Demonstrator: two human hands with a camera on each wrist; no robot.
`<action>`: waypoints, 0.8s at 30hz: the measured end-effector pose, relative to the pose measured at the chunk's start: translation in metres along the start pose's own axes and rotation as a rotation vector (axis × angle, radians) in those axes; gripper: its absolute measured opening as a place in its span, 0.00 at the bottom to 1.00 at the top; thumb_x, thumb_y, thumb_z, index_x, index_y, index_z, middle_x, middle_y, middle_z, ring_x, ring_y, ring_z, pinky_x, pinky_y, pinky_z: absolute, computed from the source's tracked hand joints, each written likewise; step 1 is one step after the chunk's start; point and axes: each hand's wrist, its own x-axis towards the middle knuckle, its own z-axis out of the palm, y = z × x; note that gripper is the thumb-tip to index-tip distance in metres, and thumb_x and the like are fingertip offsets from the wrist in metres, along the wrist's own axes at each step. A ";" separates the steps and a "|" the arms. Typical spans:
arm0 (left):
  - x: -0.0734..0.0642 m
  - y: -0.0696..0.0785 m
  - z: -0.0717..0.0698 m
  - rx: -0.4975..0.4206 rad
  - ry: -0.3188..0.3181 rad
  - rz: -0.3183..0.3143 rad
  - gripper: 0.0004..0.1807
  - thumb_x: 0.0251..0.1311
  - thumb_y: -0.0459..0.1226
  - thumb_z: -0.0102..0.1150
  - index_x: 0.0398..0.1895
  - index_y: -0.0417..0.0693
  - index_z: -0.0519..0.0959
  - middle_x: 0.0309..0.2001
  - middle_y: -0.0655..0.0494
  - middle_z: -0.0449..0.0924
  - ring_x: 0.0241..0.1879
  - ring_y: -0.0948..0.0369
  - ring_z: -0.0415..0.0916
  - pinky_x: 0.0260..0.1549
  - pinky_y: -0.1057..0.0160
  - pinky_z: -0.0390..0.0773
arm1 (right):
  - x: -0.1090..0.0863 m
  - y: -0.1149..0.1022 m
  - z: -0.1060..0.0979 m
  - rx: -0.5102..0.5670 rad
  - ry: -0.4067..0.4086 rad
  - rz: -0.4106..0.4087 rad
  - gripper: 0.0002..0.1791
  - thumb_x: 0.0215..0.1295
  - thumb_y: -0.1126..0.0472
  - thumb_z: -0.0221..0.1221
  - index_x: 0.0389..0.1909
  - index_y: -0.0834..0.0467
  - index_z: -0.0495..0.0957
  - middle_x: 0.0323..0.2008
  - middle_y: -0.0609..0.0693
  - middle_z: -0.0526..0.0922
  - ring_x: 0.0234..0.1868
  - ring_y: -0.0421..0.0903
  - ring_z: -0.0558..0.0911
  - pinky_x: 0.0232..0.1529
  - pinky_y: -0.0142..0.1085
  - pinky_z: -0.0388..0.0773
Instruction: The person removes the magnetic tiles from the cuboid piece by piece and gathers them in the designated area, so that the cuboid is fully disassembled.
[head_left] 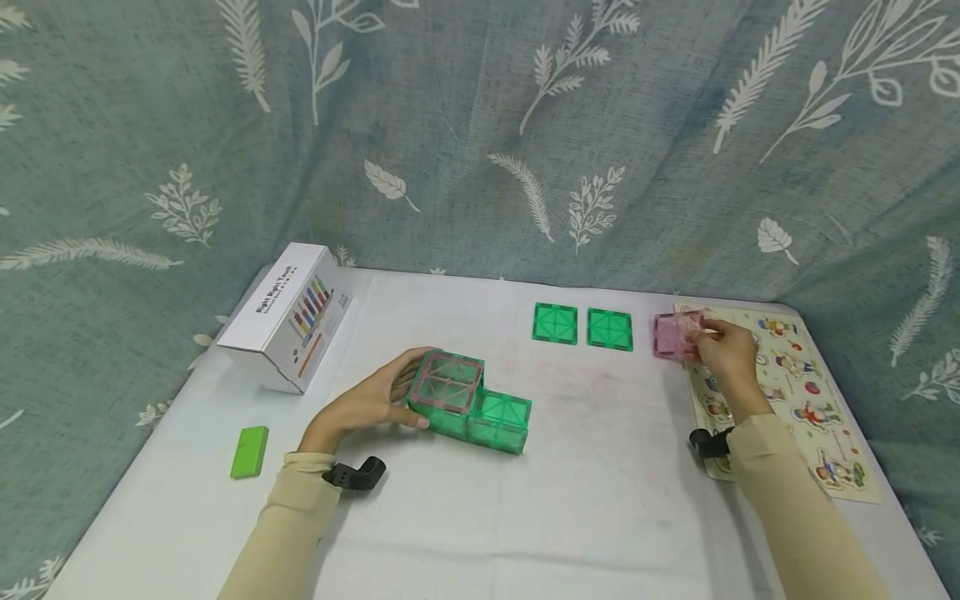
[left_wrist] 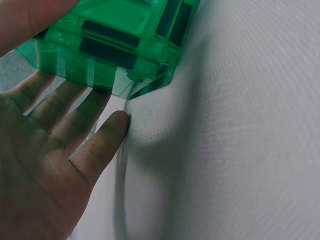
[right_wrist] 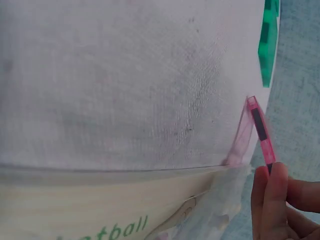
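Pinching the near edge of a translucent pink square tile (head_left: 671,335) between thumb and fingertips, the right hand (head_left: 726,354) is at the far right of the white cloth-covered counter (head_left: 600,483). The tile is by the far left corner of a cream board with printed coloured pictures (head_left: 813,408), overlapping that corner as the head camera sees it. The right wrist view shows the tile nearly edge-on, with a paler pink shape beside it; whether that is a second tile or tinted light cannot be told. Clear plastic film (right_wrist: 220,200) covers the board there.

Holding a translucent green structure of two joined boxes (head_left: 467,412), the left hand (head_left: 371,398) is spread wide around its taller end, thumb along the front and fingers on the far side. The taller box has a pink-edged top; the lower one adjoins its right side.

Between the structure and the pink tile, farther back, two flat translucent green square tiles (head_left: 556,323) lie just beside each other. Left of the left hand are a white printed carton (head_left: 288,321) and, nearer, a lime-green rectangular block (head_left: 250,452). A grey-green leaf-patterned curtain (head_left: 450,108) hangs behind.
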 end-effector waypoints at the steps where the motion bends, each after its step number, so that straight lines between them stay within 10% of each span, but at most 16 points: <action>1: 0.000 0.000 0.000 -0.002 -0.002 0.001 0.58 0.44 0.32 0.78 0.78 0.58 0.54 0.78 0.47 0.56 0.80 0.44 0.47 0.78 0.42 0.54 | 0.000 0.000 0.000 -0.018 0.007 -0.001 0.28 0.75 0.63 0.51 0.74 0.64 0.63 0.51 0.62 0.79 0.22 0.26 0.79 0.34 0.27 0.87; 24: 0.000 -0.002 0.000 -0.004 0.001 0.010 0.58 0.43 0.31 0.78 0.78 0.58 0.54 0.78 0.47 0.56 0.80 0.44 0.48 0.78 0.44 0.54 | 0.007 -0.001 0.019 -0.226 0.067 -0.020 0.27 0.71 0.59 0.54 0.66 0.70 0.70 0.46 0.63 0.79 0.26 0.38 0.74 0.21 0.25 0.70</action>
